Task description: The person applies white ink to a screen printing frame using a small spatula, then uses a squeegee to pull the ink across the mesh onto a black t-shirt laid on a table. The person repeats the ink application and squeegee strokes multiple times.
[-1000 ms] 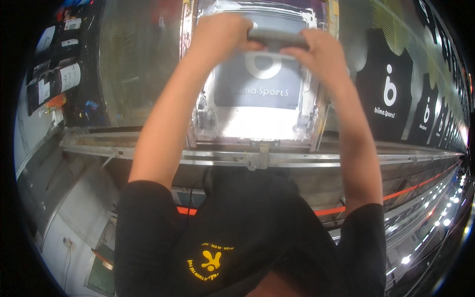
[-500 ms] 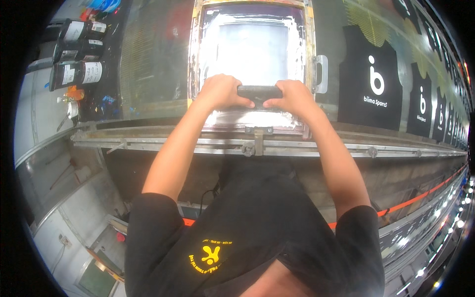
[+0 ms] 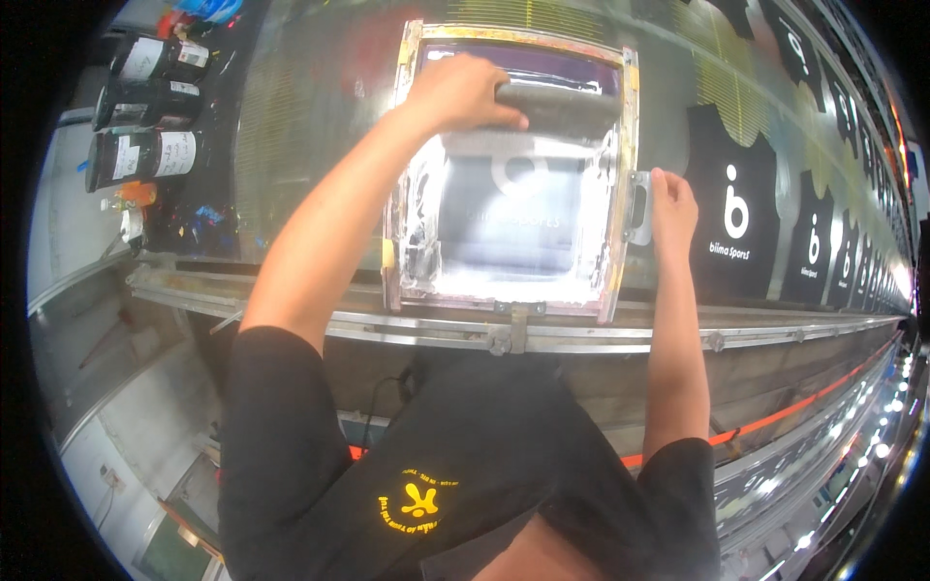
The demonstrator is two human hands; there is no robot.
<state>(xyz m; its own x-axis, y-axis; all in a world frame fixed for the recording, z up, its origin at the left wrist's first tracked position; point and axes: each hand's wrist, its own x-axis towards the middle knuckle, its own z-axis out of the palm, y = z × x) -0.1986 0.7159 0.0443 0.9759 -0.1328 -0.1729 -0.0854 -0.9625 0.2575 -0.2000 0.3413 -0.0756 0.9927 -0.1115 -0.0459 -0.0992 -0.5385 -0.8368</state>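
R hand [image 3: 672, 208] shifted to handle [image 3: 639, 233], grip unclear; L hand [image 3: 465, 92] grips squeegee [image 3: 567, 111]; jars [image 3: 145, 155] L.

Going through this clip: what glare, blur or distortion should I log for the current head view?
Head view: strong glare whitens the screen mesh; the squeegee beside the left hand looks smeared; the metal rail bows with the fisheye; lamps at right flare white.

Room lies between jars [image 3: 145, 102] and frame [image 3: 628, 126] (the left forearm [image 3: 329, 208] intrudes).
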